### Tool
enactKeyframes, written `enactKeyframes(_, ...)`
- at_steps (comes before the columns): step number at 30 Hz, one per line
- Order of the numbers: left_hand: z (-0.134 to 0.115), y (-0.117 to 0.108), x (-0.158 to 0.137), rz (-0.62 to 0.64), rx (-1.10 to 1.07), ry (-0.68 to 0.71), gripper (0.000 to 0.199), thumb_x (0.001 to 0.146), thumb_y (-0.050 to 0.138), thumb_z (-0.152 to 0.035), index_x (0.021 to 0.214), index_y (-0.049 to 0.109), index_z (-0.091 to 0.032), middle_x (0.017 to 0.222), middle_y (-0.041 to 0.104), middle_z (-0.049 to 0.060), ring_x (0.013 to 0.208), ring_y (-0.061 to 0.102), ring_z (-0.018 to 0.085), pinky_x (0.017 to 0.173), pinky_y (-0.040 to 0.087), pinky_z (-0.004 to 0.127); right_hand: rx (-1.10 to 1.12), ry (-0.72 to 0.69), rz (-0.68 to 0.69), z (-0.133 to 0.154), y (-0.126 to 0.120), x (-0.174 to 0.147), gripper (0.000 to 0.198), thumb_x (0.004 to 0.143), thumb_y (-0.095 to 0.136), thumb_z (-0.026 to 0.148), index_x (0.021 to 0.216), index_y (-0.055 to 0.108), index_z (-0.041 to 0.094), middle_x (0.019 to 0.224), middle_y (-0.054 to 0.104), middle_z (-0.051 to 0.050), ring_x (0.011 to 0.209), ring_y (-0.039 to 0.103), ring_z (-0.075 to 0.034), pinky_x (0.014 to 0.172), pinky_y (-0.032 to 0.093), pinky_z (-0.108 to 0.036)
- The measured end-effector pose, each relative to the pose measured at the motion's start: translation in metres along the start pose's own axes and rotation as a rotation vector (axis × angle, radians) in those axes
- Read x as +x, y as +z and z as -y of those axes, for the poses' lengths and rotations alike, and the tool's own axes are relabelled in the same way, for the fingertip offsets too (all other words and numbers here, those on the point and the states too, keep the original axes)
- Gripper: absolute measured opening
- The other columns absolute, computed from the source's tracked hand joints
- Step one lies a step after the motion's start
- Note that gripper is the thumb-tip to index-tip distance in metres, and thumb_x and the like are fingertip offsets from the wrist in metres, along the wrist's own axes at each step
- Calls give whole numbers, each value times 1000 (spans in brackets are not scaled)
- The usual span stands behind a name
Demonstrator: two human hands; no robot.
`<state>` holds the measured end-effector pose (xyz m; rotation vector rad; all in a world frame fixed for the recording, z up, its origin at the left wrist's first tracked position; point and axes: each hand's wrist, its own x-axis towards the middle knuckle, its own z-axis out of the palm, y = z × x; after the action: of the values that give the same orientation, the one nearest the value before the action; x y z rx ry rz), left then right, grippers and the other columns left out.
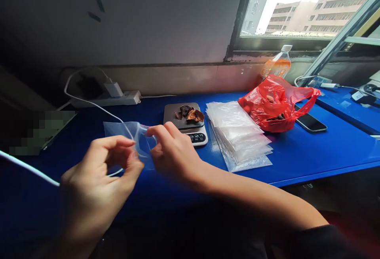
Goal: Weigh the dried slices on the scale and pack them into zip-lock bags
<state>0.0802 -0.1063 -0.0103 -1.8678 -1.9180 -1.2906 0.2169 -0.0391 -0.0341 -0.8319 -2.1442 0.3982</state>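
A clear plastic bag point(116, 129) is held up between my two hands, its upper edge bunched into folds. The thumb and fingers of my left hand point(101, 172) are curled together at the bag's near side. From the right, my right hand point(176, 154) pinches the bag with bent fingers. Just beyond it stands a small kitchen scale point(170, 112) with a grey plate and a white button panel. Several dried brown pieces, like dried mushrooms point(194, 114), lie on the plate. My right hand covers part of the scale's front and its display.
A stack of clear plastic bags point(237, 132) lies right of the scale on the blue table point(297, 152). Behind are a red plastic bag point(276, 104), a drink bottle point(279, 63) and a phone point(311, 120). White cable point(95, 104) runs from the power strip point(124, 97) near my left hand.
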Motion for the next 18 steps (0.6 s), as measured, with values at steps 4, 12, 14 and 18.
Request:
enactKeyframes(4, -11, -4, 14, 47, 113, 252, 14, 82, 55, -29, 94, 60, -26, 66, 65, -5, 54, 62, 16, 52, 45, 29, -4, -34, 65, 0, -6, 2, 40, 93, 46, 31, 133, 45, 25, 104, 52, -7, 88, 56, -20, 69, 48, -32)
enactKeyframes(12, 12, -14, 57, 310, -5, 487, 50, 80, 66, -48, 124, 53, -29, 127, 60, 6, 115, 59, 30, 94, 53, 44, -109, -87, 162, -5, -31, 12, 89, 72, 78, 41, 144, 28, 22, 120, 41, -12, 108, 48, -27, 85, 51, -46)
enactKeyframes(14, 20, -11, 69, 449, 48, 584, 85, 72, 73, -57, 143, 36, -31, 154, 33, 10, 141, 32, 40, 108, 39, 59, -152, -123, 178, -12, -40, 19, 89, 71, 79, 42, 142, 31, 19, 119, 41, -14, 112, 45, -28, 90, 49, -49)
enactKeyframes(18, 25, 5, 81, 604, 116, 681, 107, 70, 77, -55, 152, 13, -33, 158, 26, 14, 146, 18, 42, 113, 23, 68, -185, -111, 235, -29, -50, 33, 92, 65, 83, 43, 140, 36, 18, 123, 40, -15, 116, 42, -29, 94, 46, -52)
